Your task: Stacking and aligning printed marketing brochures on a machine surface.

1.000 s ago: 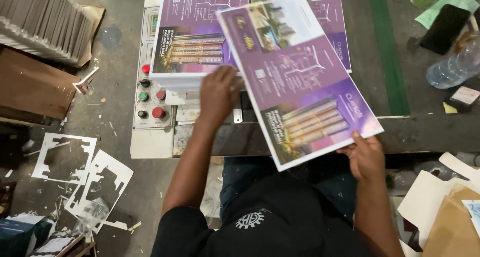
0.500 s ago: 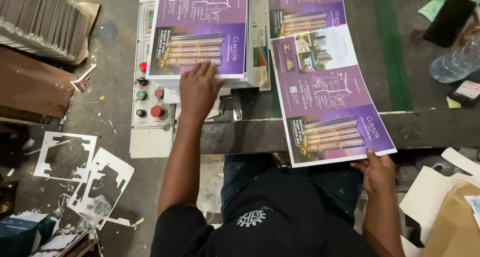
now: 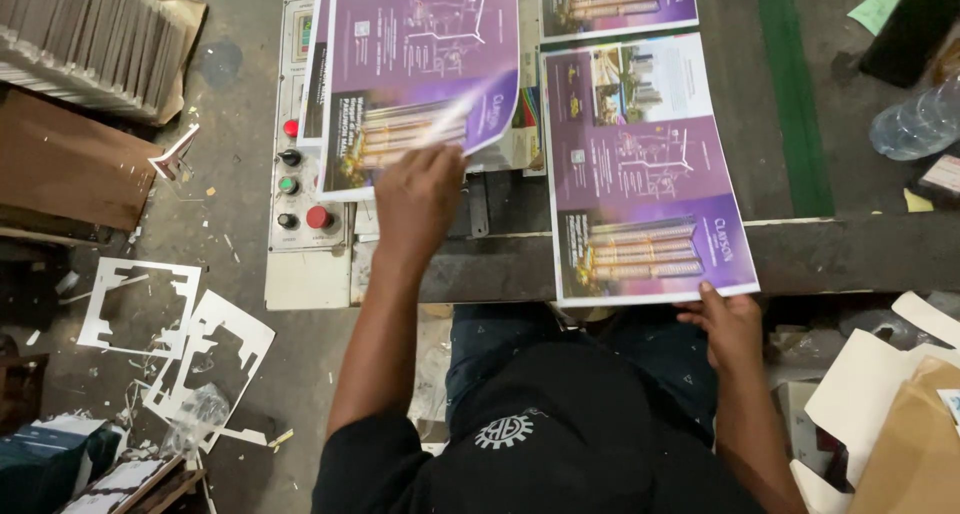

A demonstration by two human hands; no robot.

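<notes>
Since 0.5 s ago, right-hand sheet is lying lower and squarer on the bench, and the left hand is now lifting a corner where it was resting flat. Item 1: purple printed sheet, glossy, lying face up at 1 o'clock from the person, its near edge overhanging the dark bench edge; the right hand is pinching that near edge at 4 o'clock, fingers closed on the paper. Item 2: stack of matching purple sheets at 11 o'clock; the left hand is grasping the lower right corner of the top sheet, which is curling and blurring upward. Handling judgement: each sheet is looking light, thin and floppy, probably slick from its coating, likely creasing if bent sharply; taking hold at an edge or corner with thumb above and fingers below is seeming best, with a 2nd hand supporting the far side. Item 3: control panel with 4 round buttons at 10 o'clock. Item 4: plastic bottle at 2 o'clock. Item 5: white cut-out scraps on the floor at 8 o'clock.
</notes>
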